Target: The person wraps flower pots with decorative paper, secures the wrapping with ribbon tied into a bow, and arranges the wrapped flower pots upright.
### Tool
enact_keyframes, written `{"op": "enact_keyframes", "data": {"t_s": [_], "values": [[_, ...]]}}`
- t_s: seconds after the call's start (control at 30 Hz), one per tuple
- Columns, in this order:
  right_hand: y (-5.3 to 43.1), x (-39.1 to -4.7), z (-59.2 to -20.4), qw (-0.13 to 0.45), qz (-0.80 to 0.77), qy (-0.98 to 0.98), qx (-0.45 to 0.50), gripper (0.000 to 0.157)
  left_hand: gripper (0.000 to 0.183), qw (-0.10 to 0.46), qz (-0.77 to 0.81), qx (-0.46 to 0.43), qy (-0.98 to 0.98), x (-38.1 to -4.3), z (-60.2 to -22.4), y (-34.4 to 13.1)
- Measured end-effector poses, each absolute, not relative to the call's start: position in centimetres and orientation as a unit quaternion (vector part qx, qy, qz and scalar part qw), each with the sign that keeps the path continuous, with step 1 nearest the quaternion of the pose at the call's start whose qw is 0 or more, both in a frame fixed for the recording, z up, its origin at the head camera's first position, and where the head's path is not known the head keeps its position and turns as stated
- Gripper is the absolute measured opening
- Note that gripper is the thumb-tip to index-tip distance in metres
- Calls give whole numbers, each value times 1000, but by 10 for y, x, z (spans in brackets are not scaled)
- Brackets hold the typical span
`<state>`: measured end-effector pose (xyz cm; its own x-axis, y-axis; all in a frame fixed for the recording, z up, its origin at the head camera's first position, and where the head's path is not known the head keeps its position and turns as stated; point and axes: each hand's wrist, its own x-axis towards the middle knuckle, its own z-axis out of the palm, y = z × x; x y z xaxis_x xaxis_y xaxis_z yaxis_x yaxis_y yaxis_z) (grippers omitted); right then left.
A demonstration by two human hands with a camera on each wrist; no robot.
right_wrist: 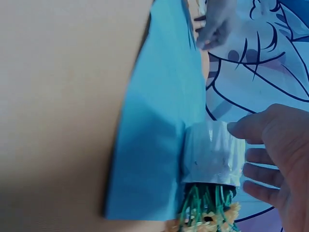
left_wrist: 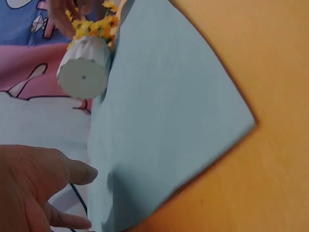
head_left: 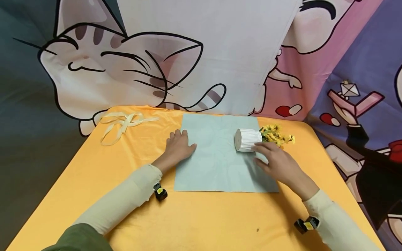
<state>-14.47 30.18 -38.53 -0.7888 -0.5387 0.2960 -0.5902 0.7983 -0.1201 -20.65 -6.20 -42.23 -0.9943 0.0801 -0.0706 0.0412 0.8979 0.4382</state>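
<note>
A light blue sheet of paper (head_left: 213, 167) lies flat on the yellow-covered table. On its right part a white ribbed flowerpot (head_left: 249, 140) lies on its side, its flat round base facing left. Yellow flowers (head_left: 274, 135) with green stems stick out of it to the right. My left hand (head_left: 179, 146) is at the sheet's left edge, fingers spread, with nothing in its grasp. Just in front of the pot is my right hand (head_left: 277, 161), fingers loosely bent and fingertips right at the pot's lower side. In the right wrist view the thumb overlaps the pot (right_wrist: 212, 152).
A loose cream ribbon (head_left: 125, 122) lies in loops at the table's back left. Behind the table hangs a cloth (head_left: 245, 62) printed with cartoon cats. The yellow tablecloth (head_left: 201, 219) shows in front of the sheet.
</note>
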Motion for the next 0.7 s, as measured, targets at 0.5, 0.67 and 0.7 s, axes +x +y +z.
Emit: {"op": "enact_keyframes", "data": {"t_s": [0.5,0.67,0.7], "values": [[302,-208,-377,-20,89,-966,241,97,76,121,301,-48,945,-264,-479,-95],[299,-212,-376,-28,88,-967,239,86,46,139,363,-71,919,-287,-495,-109],[299,-213,-376,-27,87,-967,239,84,41,141,374,-80,913,-289,-494,-111]]}}
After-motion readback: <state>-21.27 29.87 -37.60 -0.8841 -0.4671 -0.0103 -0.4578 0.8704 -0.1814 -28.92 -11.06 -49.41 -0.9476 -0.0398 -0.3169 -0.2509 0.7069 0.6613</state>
